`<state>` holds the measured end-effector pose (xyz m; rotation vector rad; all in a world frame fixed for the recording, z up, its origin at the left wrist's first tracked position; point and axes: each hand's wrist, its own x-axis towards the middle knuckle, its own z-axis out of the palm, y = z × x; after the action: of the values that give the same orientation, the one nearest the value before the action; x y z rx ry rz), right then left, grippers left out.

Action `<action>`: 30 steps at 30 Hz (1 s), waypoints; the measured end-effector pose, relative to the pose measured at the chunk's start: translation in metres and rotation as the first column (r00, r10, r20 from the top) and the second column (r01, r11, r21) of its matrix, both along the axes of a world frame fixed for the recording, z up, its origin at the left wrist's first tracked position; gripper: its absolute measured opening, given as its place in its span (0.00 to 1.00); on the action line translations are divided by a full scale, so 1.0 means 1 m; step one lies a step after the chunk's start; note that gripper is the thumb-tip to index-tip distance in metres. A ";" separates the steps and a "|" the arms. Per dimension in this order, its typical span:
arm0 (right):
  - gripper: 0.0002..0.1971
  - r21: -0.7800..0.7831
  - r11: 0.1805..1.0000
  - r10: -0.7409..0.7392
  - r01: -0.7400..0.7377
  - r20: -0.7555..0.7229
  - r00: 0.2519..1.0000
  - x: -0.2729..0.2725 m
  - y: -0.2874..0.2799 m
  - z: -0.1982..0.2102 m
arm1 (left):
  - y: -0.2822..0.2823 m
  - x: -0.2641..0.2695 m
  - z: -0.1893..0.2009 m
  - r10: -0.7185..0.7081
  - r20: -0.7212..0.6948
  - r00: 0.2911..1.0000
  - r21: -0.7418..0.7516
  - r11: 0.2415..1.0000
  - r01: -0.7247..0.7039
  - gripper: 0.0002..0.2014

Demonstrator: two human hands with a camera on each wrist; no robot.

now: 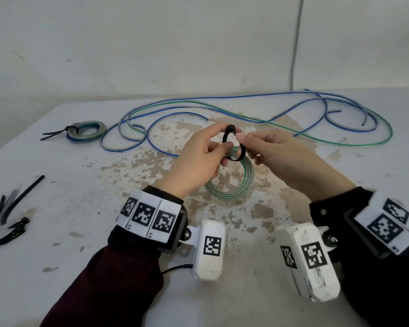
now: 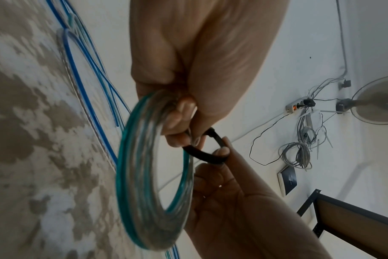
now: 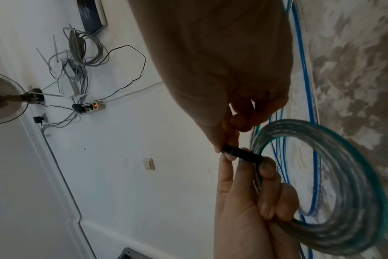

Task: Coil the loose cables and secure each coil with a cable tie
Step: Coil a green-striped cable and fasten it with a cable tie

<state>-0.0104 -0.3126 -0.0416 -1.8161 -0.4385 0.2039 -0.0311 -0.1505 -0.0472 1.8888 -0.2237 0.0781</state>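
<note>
A coil of green and clear cable (image 1: pixel 232 185) hangs above the table middle, held up by both hands. My left hand (image 1: pixel 219 140) curls its fingers round the coil's top, while its thumb and forefinger also touch the black cable tie (image 1: pixel 230 141). The tie is looped round the coil's strands, its head at the top. My right hand (image 1: pixel 246 143) pinches the tie from the right. In the left wrist view the tie (image 2: pixel 205 154) crosses the coil (image 2: pixel 153 175). In the right wrist view my right fingertips pinch the tie (image 3: pixel 241 155) beside the coil (image 3: pixel 348 192).
A finished coil (image 1: pixel 86 132) with a tie on it lies at the far left. Long loose blue and green cables (image 1: pixel 246 109) sprawl across the back of the worn white table (image 1: pixel 80 185). Several spare black ties (image 1: pixel 7 215) lie near the left edge.
</note>
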 end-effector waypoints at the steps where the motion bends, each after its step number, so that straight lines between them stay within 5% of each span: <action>1: 0.15 -0.007 1.000 -0.008 0.008 0.011 1.000 0.000 0.000 0.000 | 0.000 0.000 0.000 0.000 0.009 1.000 0.008 1.000 0.000 0.11; 20: 0.24 0.025 0.992 -0.127 0.125 0.104 0.986 -0.004 0.004 0.000 | -0.003 -0.004 0.001 -0.043 0.017 0.999 0.090 0.995 0.042 0.12; 24: 0.08 0.060 0.978 -0.203 0.198 0.093 0.975 0.001 0.004 -0.004 | -0.001 -0.003 0.001 -0.049 -0.068 0.996 0.066 0.996 0.054 0.11; 30: 0.08 0.161 0.979 -0.114 0.124 -0.069 0.991 0.007 -0.002 -0.001 | 0.001 -0.006 0.006 -0.119 -0.121 0.985 0.069 0.989 0.128 0.12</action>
<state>-0.0037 -0.3147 -0.0426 -1.6633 -0.2948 0.1342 -0.0369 -0.1494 -0.0410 1.9442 -0.2659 -0.1266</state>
